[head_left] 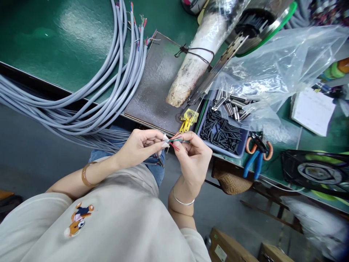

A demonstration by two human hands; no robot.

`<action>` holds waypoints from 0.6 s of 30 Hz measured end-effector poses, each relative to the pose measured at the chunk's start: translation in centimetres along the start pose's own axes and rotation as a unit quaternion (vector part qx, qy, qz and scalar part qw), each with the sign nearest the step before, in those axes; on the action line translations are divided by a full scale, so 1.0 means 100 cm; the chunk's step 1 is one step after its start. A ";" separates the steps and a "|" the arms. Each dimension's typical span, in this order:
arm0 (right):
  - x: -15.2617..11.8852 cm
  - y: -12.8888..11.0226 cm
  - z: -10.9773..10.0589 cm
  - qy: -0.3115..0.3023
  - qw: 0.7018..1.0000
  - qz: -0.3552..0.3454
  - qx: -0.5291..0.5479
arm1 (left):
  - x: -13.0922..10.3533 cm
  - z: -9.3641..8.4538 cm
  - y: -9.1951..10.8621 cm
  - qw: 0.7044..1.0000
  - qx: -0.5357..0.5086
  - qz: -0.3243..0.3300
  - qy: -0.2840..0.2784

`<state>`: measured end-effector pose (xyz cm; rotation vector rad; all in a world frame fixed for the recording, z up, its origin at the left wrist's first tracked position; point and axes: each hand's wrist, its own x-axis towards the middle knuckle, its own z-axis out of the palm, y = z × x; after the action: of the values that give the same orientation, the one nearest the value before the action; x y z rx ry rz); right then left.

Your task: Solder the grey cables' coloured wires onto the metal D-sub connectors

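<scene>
Thin coloured wires [174, 140], red, green and orange among them, fan out between my two hands near the bench's front edge. My left hand [145, 143] pinches the bundle at its base, with white tape-like pieces at the fingertips. On the other side, my right hand [193, 156] is closed with thumb and finger on the wire ends. Just beyond lie yellow-handled snips [185, 123]. Below the left hand a small metal connector [159, 160] hangs over my lap. How the wires run inside the fingers is hidden.
Grey cables [120, 72] drape over the bench edge at left. A blue tray [237, 154] holds black sleeves and metal connectors, partly under clear plastic [272, 69]. Pliers [256, 156], a fan [319, 173] and a white paper pad [313, 109] lie right. A wrapped roll [193, 62] stands behind.
</scene>
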<state>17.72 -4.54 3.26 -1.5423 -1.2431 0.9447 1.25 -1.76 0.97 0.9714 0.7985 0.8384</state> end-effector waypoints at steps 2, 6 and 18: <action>0.000 0.001 0.000 0.004 1.000 -0.002 0.013 | 0.000 0.000 0.000 1.000 -0.002 0.004 0.000; 0.000 0.002 -0.002 -0.005 1.000 -0.007 0.019 | 0.001 0.000 0.001 1.000 -0.001 0.000 -0.003; -0.001 0.010 0.004 0.007 0.996 0.038 0.086 | 0.001 0.000 0.006 0.994 -0.082 -0.057 -0.037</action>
<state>17.60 -4.61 2.16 -1.4663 -1.0703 1.0589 1.18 -1.54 1.50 0.7989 0.7027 0.7539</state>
